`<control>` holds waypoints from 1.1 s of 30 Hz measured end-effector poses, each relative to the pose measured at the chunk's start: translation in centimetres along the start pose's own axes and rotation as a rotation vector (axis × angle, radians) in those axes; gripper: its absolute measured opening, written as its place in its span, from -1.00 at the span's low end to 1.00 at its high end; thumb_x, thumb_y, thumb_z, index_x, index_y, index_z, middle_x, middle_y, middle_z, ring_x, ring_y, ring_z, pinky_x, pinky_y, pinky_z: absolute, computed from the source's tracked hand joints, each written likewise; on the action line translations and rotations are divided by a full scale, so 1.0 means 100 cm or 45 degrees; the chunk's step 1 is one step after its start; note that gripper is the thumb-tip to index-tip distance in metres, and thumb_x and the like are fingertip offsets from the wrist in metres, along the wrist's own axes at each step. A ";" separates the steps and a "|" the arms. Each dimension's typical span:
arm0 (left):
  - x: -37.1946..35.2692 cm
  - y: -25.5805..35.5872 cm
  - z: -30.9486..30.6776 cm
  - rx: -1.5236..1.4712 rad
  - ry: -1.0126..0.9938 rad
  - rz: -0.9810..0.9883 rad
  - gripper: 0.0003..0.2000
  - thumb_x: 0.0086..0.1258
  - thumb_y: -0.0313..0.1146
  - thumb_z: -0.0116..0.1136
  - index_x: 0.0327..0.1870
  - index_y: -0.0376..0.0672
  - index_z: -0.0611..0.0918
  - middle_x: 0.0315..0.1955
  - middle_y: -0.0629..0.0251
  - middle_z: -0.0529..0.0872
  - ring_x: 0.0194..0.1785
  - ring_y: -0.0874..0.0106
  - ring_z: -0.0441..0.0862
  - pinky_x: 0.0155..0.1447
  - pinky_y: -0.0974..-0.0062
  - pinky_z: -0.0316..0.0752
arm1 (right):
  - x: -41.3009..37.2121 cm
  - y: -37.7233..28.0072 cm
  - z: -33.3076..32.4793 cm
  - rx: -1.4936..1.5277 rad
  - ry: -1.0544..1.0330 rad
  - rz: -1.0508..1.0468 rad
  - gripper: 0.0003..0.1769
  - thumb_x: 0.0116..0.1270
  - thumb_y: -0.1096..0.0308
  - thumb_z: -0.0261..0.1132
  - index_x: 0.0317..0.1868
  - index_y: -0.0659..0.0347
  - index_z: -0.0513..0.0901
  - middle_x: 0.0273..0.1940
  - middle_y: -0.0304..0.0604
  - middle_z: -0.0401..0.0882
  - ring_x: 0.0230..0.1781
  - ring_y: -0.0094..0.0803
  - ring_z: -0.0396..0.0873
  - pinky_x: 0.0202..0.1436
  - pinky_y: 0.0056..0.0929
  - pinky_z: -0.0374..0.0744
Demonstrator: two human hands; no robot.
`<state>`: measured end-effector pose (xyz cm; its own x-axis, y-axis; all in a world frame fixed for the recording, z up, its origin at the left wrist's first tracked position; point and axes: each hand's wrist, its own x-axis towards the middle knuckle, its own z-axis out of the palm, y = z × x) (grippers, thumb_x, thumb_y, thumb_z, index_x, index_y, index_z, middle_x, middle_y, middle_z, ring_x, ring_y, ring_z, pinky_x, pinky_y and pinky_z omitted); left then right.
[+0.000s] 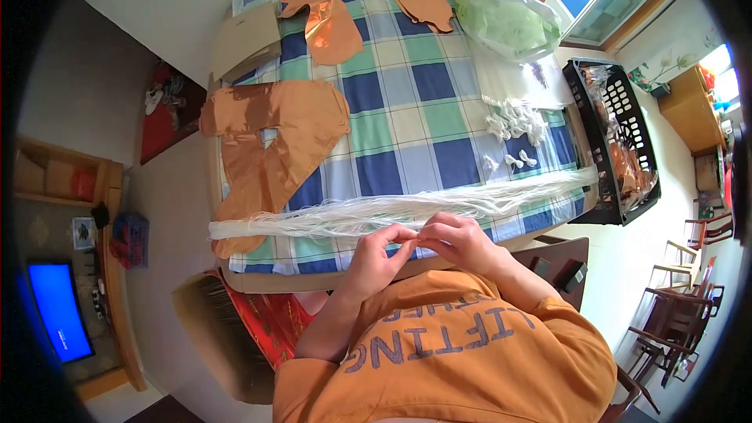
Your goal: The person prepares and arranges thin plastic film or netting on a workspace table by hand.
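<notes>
My left hand (382,258) and my right hand (460,241) meet fingertip to fingertip in front of my chest. Both are closed in a pinch; whatever lies between the fingers is too fine to make out. Just beyond them, a long bundle of thin white strands (517,193) stretches across the near side of the checked cloth (376,133). At its left end, the bundle lies over a large copper-coloured foil sheet (262,121). Small bundles of white string (517,121) sit farther back on the right.
More copper-coloured foil pieces (333,27) lie toward the back, beside a beige cardboard piece (244,43). A pale green plastic bag (509,22) rests at the back right. A black crate (611,94) with foil pieces stands against the right side; an open cardboard box (207,329) is at lower left.
</notes>
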<state>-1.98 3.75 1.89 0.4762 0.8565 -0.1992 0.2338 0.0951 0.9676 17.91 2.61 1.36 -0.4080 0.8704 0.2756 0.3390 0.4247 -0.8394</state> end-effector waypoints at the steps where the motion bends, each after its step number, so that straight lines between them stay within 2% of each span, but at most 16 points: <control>1: 0.000 -0.002 0.000 -0.144 0.032 0.031 -0.88 0.41 -0.47 0.13 -0.18 -0.32 0.65 -0.27 0.32 0.72 -0.18 0.59 0.59 -0.05 0.58 0.49 | 0.000 0.003 0.001 -0.016 0.024 -0.026 -0.90 0.22 0.48 0.35 -0.26 0.25 0.60 -0.37 -0.13 0.56 -0.38 -0.14 0.58 -0.35 -0.31 0.57; 3: 0.002 -0.013 0.002 -0.435 0.094 0.090 -0.87 0.44 -0.49 0.08 -0.15 -0.32 0.65 -0.24 0.29 0.71 -0.16 0.57 0.61 -0.05 0.57 0.51 | -0.001 0.003 0.000 -0.034 0.073 -0.076 -0.90 0.21 0.49 0.35 -0.28 0.25 0.61 -0.38 -0.13 0.56 -0.39 -0.16 0.58 -0.36 -0.32 0.56; 6: 0.009 -0.022 -0.004 -0.409 0.404 0.142 -0.84 0.47 -0.42 0.07 -0.11 -0.28 0.64 -0.21 0.33 0.72 -0.23 0.56 0.64 -0.08 0.60 0.55 | -0.004 0.000 -0.003 -0.061 0.116 -0.169 -0.88 0.17 0.54 0.37 -0.28 0.26 0.61 -0.39 -0.13 0.56 -0.40 -0.20 0.59 -0.38 -0.35 0.55; 7: 0.013 -0.022 -0.005 -0.498 0.311 0.019 -0.81 0.50 -0.38 0.03 -0.05 -0.29 0.62 -0.17 0.27 0.70 -0.24 0.57 0.64 -0.12 0.62 0.55 | -0.006 0.000 -0.004 -0.085 0.110 -0.216 -0.86 0.14 0.56 0.38 -0.28 0.27 0.61 -0.39 -0.13 0.56 -0.40 -0.22 0.59 -0.38 -0.37 0.55; 10: 0.014 -0.031 -0.007 -1.322 -0.469 -0.512 -0.78 0.52 -0.33 0.01 -0.03 -0.28 0.60 -0.20 0.23 0.71 -0.28 0.54 0.65 -0.17 0.62 0.55 | -0.004 0.001 -0.005 -0.098 0.103 -0.227 -0.84 0.13 0.60 0.39 -0.28 0.29 0.60 -0.40 -0.13 0.56 -0.41 -0.27 0.60 -0.37 -0.42 0.55; 11: 0.013 -0.039 -0.003 -1.339 -0.431 -0.486 -0.83 0.46 -0.37 0.11 -0.09 -0.28 0.63 -0.28 0.23 0.72 -0.33 0.50 0.65 -0.22 0.58 0.56 | -0.004 0.002 -0.005 -0.092 0.105 -0.205 -0.85 0.14 0.60 0.38 -0.28 0.30 0.60 -0.40 -0.13 0.56 -0.42 -0.29 0.60 -0.37 -0.44 0.56; 14: 0.006 -0.028 0.004 -0.536 0.037 -0.060 -0.89 0.34 -0.45 0.25 -0.19 -0.27 0.67 -0.37 0.28 0.72 -0.36 0.48 0.66 -0.27 0.56 0.55 | -0.006 0.006 -0.002 0.220 0.119 0.225 -0.87 0.17 0.59 0.36 -0.29 0.31 0.59 -0.40 -0.15 0.56 -0.40 -0.36 0.61 -0.33 -0.49 0.58; 15: 0.004 -0.020 0.007 -0.292 0.131 0.125 -0.91 0.29 -0.50 0.28 -0.22 -0.27 0.69 -0.39 0.28 0.72 -0.37 0.48 0.66 -0.27 0.57 0.55 | -0.008 0.003 0.000 0.425 0.111 0.479 -0.90 0.20 0.58 0.34 -0.30 0.33 0.57 -0.40 -0.17 0.57 -0.38 -0.42 0.61 -0.29 -0.52 0.60; 17: 0.001 -0.010 0.011 0.202 0.328 0.485 -0.90 0.20 -0.60 0.32 -0.27 -0.27 0.72 -0.42 0.28 0.72 -0.39 0.48 0.65 -0.28 0.60 0.53 | -0.007 0.003 -0.006 0.398 0.027 0.619 -0.90 0.20 0.58 0.34 -0.31 0.33 0.57 -0.41 -0.18 0.56 -0.38 -0.39 0.60 -0.29 -0.49 0.59; 18: 0.000 -0.013 0.009 0.224 0.359 0.433 -0.90 0.19 -0.60 0.32 -0.27 -0.26 0.72 -0.42 0.29 0.73 -0.38 0.50 0.65 -0.27 0.60 0.54 | -0.007 0.002 -0.009 0.386 -0.021 0.686 -0.90 0.20 0.59 0.33 -0.31 0.33 0.56 -0.41 -0.18 0.55 -0.38 -0.38 0.60 -0.30 -0.48 0.58; 20: 0.002 -0.020 0.004 0.268 0.419 0.337 -0.90 0.19 -0.61 0.32 -0.29 -0.25 0.72 -0.41 0.32 0.73 -0.37 0.55 0.64 -0.27 0.60 0.54 | -0.010 -0.004 -0.019 0.146 -0.151 0.394 -0.90 0.18 0.58 0.34 -0.32 0.32 0.57 -0.40 -0.18 0.54 -0.34 -0.34 0.59 -0.27 -0.45 0.56; 21: 0.001 -0.021 0.002 0.167 0.327 0.283 -0.90 0.19 -0.61 0.32 -0.29 -0.26 0.72 -0.41 0.31 0.73 -0.36 0.55 0.64 -0.27 0.60 0.54 | -0.010 -0.008 -0.023 0.025 -0.209 0.250 -0.90 0.17 0.58 0.34 -0.32 0.31 0.58 -0.40 -0.19 0.54 -0.32 -0.32 0.58 -0.26 -0.43 0.56; 24: -0.003 -0.014 0.004 -0.269 0.024 0.054 -0.92 0.20 -0.61 0.30 -0.30 -0.30 0.71 -0.41 0.28 0.73 -0.36 0.55 0.64 -0.26 0.60 0.54 | 0.001 -0.018 -0.028 -0.067 -0.030 -0.080 -0.91 0.17 0.52 0.33 -0.31 0.21 0.59 -0.31 -0.19 0.53 -0.24 -0.21 0.53 -0.13 -0.32 0.50; 26: -0.010 -0.004 0.006 -0.711 -0.178 -0.176 -0.93 0.21 -0.62 0.30 -0.30 -0.32 0.70 -0.41 0.25 0.73 -0.38 0.53 0.64 -0.25 0.61 0.54 | 0.009 -0.009 -0.017 0.082 0.094 0.005 -0.90 0.17 0.51 0.34 -0.31 0.17 0.60 -0.28 -0.20 0.52 -0.19 -0.21 0.51 -0.06 -0.30 0.45; 30: -0.008 -0.007 0.016 -0.944 0.124 -0.011 -0.95 0.24 -0.63 0.26 -0.31 -0.33 0.66 -0.43 0.21 0.71 -0.39 0.51 0.65 -0.23 0.63 0.54 | 0.000 0.011 0.012 0.006 0.078 -0.036 -0.88 0.14 0.48 0.36 -0.31 0.14 0.60 -0.27 -0.21 0.50 -0.16 -0.21 0.48 -0.01 -0.28 0.40; 33: 0.002 -0.014 0.014 -0.316 0.412 0.132 -0.92 0.21 -0.61 0.30 -0.31 -0.29 0.66 -0.40 0.31 0.68 -0.38 0.57 0.60 -0.24 0.64 0.49 | -0.007 -0.006 0.011 -0.252 -0.081 -0.070 -0.86 0.10 0.43 0.38 -0.31 0.12 0.60 -0.29 -0.25 0.49 -0.20 -0.26 0.46 -0.02 -0.30 0.37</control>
<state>-0.98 3.08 0.23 0.1865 0.9793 -0.0786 -0.0316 0.0859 0.9958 17.07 1.44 1.17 -0.4811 0.8298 0.2829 0.4722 0.5171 -0.7139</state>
